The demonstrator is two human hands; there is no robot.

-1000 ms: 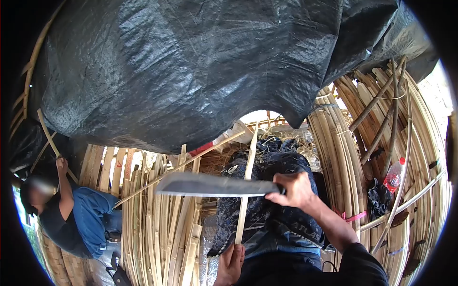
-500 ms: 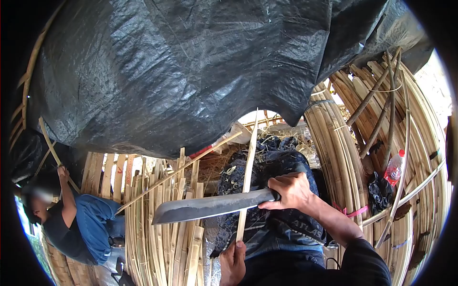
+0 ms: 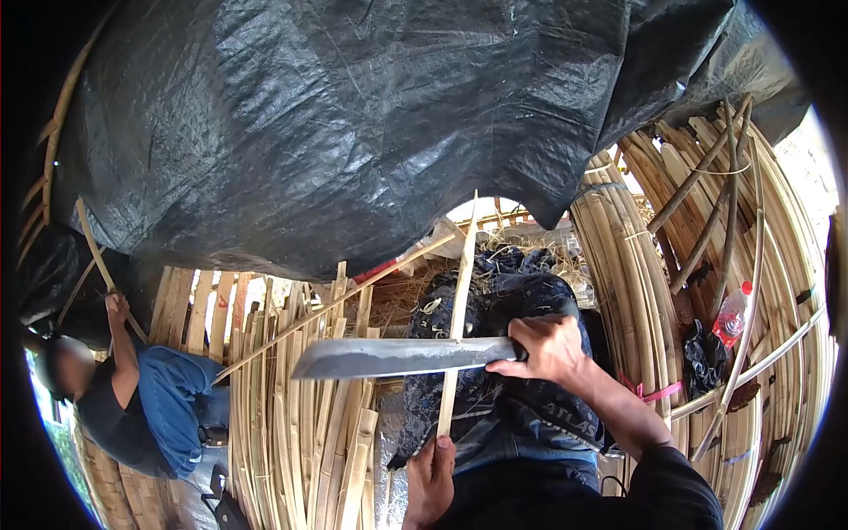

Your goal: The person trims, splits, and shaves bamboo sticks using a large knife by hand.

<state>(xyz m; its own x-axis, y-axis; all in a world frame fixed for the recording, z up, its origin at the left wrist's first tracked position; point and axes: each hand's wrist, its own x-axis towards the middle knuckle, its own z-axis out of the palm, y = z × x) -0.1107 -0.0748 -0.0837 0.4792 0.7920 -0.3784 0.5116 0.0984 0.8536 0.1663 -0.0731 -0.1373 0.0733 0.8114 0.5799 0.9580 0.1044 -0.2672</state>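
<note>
My right hand [image 3: 546,352] is closed round the dark handle of a machete [image 3: 397,355]. Its broad blade points left and lies across a pale bamboo strip [image 3: 462,287], about midway along it. The strip runs away from me, pointed at its far end. At its near end my left hand [image 3: 431,477] grips it between thumb and fingers. Beneath the strip, a dark patterned cloth [image 3: 450,380] covers my lap. A few shavings lie on the cloth.
Split bamboo strips [image 3: 300,424] stand densely on my left, with larger bundles [image 3: 623,274] on my right. A black tarp [image 3: 353,132] hangs in front. A co-worker [image 3: 132,397] sits at far left holding a strip. A plastic bottle [image 3: 731,316] and black bag [image 3: 704,353] are at right.
The machete and my right hand have moved a little away from me along the strip, and the blade is more level. My left hand keeps its hold on the near end.
</note>
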